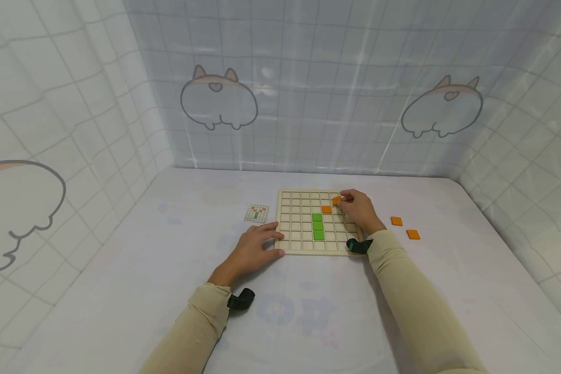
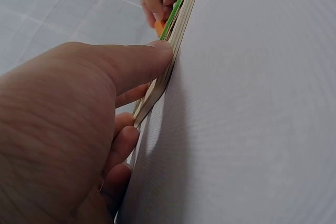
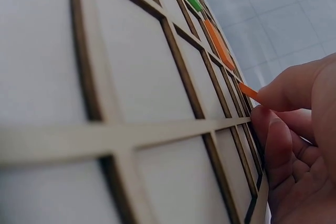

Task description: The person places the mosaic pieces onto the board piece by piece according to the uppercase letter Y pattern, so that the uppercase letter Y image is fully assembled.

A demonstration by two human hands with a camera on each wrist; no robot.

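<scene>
A pale wooden grid board [image 1: 295,212] lies on the table. Three green square tiles [image 1: 318,226] form a column in it, with an orange square tile [image 1: 326,209] up and to their right. My right hand [image 1: 359,209] is over the board's far right part and pinches another orange tile [image 3: 248,92] between thumb and finger, one edge low at a cell. At the near left corner my left hand [image 1: 254,246] rests on the board's edge, thumb [image 2: 142,62] and fingers extended. Its fingertips are partly hidden behind the thumb in the left wrist view.
Two loose orange tiles [image 1: 396,221] lie on the table right of the board. A small card [image 1: 256,213] printed with a coloured grid pattern lies left of it. Tiled-pattern sheets [image 1: 308,104] with animal drawings rise at the back and both sides.
</scene>
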